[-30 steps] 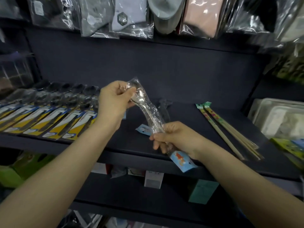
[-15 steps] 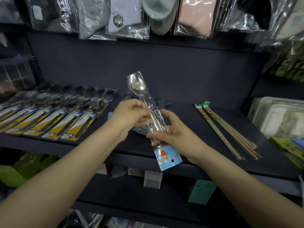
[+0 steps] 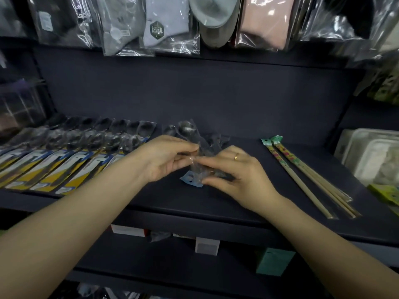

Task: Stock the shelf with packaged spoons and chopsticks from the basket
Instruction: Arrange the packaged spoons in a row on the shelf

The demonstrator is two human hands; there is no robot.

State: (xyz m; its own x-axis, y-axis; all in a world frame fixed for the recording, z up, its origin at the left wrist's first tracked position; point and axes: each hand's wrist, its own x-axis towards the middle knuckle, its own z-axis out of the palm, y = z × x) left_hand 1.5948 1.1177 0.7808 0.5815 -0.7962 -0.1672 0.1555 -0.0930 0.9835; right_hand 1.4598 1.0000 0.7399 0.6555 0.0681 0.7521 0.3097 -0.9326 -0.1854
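Shelf (image 3: 216,197), both hands on one spoon pack.

Dark shelf board runs the full width; above it hang clear-bagged socks (image 3: 166,24). Spoon row (image 3: 71,160) on yellow-blue cards fills the left part, bowls toward the back wall, packs overlapping side by side. Trays (image 3: 371,156), pale and stacked, sit at the far right. Chopsticks (image 3: 302,175) in clear sleeves lie right of centre, green tags at the back, well apart from the hands. Left hand (image 3: 166,160) pinches the clear wrap of the spoon pack (image 3: 194,169) between thumb and fingers. Right hand (image 3: 233,171), ring on one finger, holds the same pack with curled fingers and thumb near its blue card end. Pack lies low over the shelf centre, just right of the spoon row; contact with the board cannot be told. Spoon bowl points to the back wall.
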